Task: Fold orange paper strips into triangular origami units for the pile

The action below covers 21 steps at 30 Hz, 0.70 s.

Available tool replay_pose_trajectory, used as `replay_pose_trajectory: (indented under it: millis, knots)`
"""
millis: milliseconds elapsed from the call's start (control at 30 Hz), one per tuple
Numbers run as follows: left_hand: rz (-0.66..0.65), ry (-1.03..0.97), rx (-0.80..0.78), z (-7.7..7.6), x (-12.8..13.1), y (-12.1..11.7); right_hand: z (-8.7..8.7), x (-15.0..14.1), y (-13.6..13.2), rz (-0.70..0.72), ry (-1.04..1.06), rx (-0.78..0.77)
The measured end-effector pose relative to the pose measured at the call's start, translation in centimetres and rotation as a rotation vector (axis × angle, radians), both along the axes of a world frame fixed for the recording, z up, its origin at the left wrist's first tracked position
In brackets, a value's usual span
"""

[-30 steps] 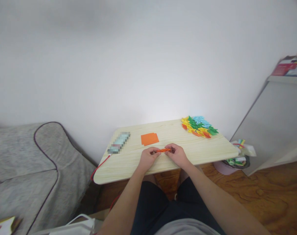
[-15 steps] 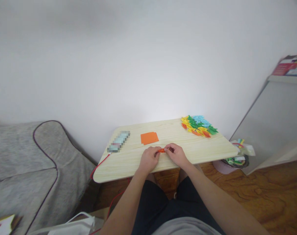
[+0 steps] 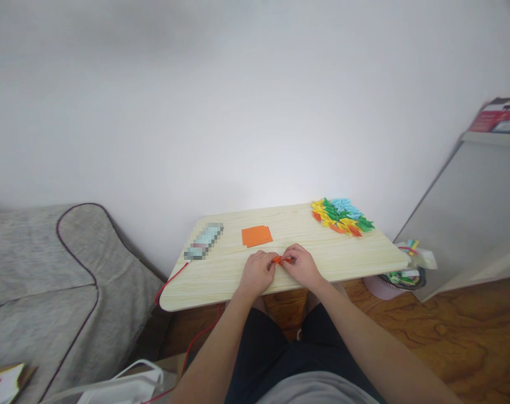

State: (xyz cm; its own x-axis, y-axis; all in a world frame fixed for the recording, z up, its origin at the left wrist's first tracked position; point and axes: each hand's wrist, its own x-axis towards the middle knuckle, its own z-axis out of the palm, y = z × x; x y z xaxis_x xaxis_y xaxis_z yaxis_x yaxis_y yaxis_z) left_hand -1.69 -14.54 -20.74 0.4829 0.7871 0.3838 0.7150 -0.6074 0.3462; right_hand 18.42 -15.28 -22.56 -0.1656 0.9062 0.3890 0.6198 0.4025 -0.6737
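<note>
Between my two hands, near the table's front edge, is a small folded piece of orange paper [image 3: 278, 260]. My left hand [image 3: 257, 272] pinches its left end, fingers closed. At the other end, my right hand [image 3: 300, 265] grips the paper between thumb and fingertips. The fingers cover much of the piece, so its exact shape is hidden. Just beyond my hands lies a flat stack of orange paper sheets [image 3: 257, 236]. Folded paper pieces [image 3: 342, 216] in blue, green, yellow and orange sit in a cluster at the back right of the table.
The pale wooden table [image 3: 212, 280] stands against a white wall. A pixelated phone-like device [image 3: 204, 241] with a red cable [image 3: 173, 279] lies at its left. A grey sofa [image 3: 107, 292] is to the left; a waste basket [image 3: 385, 286] and a grey cabinet [image 3: 473, 213] are to the right.
My fingers have shifted slightly on the orange paper, and the right hand's fingers are a little differently placed. The stack and the coloured pieces stay where they were.
</note>
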Motion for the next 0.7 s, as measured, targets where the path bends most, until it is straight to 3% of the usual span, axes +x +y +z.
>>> replay_pose_trajectory:
  millis: [267,700]
  knots:
    - [-0.009,-0.029,-0.009,0.6,-0.1,0.0,0.6,-0.3,0.5,0.003,-0.134,-0.017]
    - [-0.003,-0.044,-0.020,-0.1,-0.3,0.4,2.1,-0.1,0.3,0.085,-0.263,-0.016]
